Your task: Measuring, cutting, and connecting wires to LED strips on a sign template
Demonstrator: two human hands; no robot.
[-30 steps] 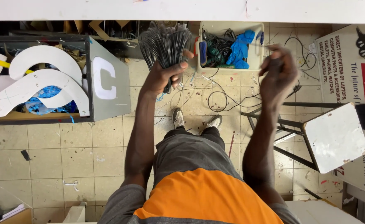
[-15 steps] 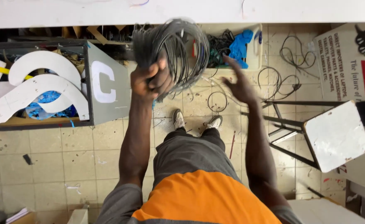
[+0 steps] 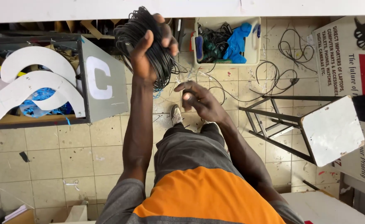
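Gripping a coil of black wire (image 3: 147,45), the left hand (image 3: 149,52) has its fingers clamped round it; the right hand (image 3: 199,101), below it, is loosely curled and holds nothing, above the tiled floor (image 3: 66,153).

Light: bright, even daylight, soft, no clear direction.
Shadows: faint, darkest inside the metal box (image 3: 45,79) at left.
Glare: white strip along the top edge nearly blown out.
Sharpness: mostly crisp; slight motion blur on the right hand (image 3: 201,101).
Edges: mild wide-angle bending.

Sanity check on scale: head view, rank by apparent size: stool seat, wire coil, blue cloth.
1. Stool seat
2. Wire coil, held in left hand; close to seat, and nearer the camera, so unsure
3. Blue cloth
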